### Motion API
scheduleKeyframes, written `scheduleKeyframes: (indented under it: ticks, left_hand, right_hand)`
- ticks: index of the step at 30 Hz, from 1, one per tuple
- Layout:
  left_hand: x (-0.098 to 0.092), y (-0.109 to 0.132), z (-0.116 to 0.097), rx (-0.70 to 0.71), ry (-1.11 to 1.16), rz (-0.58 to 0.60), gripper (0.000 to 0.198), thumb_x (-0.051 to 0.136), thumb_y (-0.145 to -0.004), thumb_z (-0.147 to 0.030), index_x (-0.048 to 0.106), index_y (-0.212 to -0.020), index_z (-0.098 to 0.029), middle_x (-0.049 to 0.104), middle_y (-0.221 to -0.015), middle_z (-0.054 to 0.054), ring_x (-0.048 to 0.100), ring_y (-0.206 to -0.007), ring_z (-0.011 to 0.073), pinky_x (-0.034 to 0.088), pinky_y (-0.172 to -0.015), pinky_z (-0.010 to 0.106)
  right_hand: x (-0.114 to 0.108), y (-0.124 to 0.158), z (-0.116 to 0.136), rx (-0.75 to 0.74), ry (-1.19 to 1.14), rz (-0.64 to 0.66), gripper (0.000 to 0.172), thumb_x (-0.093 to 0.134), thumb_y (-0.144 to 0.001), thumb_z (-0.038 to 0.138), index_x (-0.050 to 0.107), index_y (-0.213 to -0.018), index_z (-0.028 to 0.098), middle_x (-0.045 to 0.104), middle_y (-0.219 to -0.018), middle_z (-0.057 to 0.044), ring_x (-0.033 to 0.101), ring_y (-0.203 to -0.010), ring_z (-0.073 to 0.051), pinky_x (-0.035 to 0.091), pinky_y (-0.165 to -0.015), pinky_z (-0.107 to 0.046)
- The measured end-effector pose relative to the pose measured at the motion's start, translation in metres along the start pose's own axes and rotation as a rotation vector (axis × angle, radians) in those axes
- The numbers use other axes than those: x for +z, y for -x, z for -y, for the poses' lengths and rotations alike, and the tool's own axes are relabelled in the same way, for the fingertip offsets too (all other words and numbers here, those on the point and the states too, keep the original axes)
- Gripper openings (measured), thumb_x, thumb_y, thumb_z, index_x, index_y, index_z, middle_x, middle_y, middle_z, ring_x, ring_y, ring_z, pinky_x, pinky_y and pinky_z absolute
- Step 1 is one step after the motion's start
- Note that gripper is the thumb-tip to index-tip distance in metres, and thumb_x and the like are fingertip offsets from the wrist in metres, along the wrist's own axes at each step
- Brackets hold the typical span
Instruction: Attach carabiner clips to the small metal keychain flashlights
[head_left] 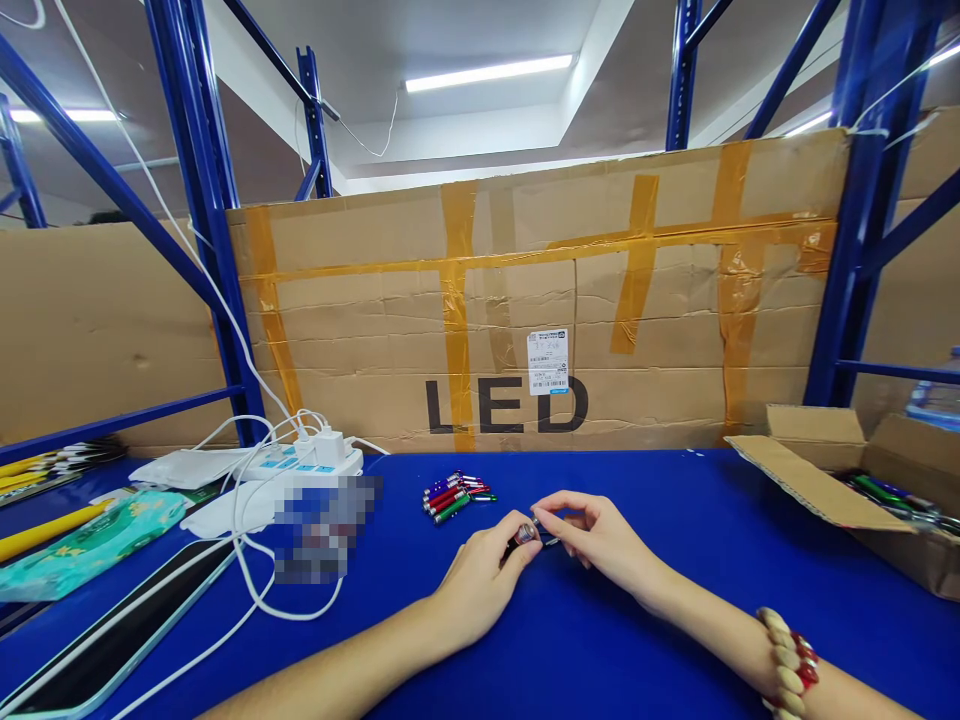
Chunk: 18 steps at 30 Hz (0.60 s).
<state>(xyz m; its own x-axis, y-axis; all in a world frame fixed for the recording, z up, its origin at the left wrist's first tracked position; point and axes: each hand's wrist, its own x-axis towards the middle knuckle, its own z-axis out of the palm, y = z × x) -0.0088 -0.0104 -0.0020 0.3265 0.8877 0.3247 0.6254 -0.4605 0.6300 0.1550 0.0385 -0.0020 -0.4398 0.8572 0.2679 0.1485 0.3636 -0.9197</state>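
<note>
My left hand (480, 580) is closed around a small dark cylinder with a shiny round end (525, 533), which faces up between thumb and forefinger. Close beside it on the right, my right hand (600, 535) pinches a small metallic part at the cylinder; the fingers mostly hide it. Both hands are low over the blue tabletop (570, 640). Just beyond my left hand lies a small pile of slim metal tubes (454, 495) in red, green, blue and purple, with silvery ends.
An open cardboard box (825, 490) with similar coloured tubes stands at the right. On the left are a white power strip (345, 460) with tangled cables, a dark tablet-like panel (127, 620) and a teal packet (97, 545). A large cardboard sheet (375, 330) closes off the back between blue posts.
</note>
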Motion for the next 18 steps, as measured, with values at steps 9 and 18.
scheduleKeyframes:
  ticks: [9,18]
  left_hand:
    - [-0.001,0.0,-0.002,0.013,0.036,-0.084,0.02,0.035,-0.089,-0.032,0.052,-0.086,-0.021,0.055,-0.078,-0.002,0.049,-0.071,0.0122,0.036,-0.065,0.021]
    - [0.0,0.0,0.0,-0.061,0.071,-0.087,0.017,0.026,-0.091,-0.03,0.039,-0.085,-0.021,0.051,-0.085,0.001,0.048,-0.078,0.0138,0.036,-0.072,0.026]
  right_hand:
    - [-0.005,0.001,0.009,-0.037,0.017,-0.143,0.041,0.064,-0.063,0.054,0.065,-0.078,0.015,0.061,-0.063,-0.002,0.039,-0.04,-0.006,0.03,-0.037,-0.02]
    - [-0.011,0.004,0.02,-0.182,0.199,-0.204,0.029,0.064,-0.067,0.048,0.067,-0.071,0.019,0.064,-0.062,-0.003,0.045,-0.043,-0.01,0.036,-0.043,-0.025]
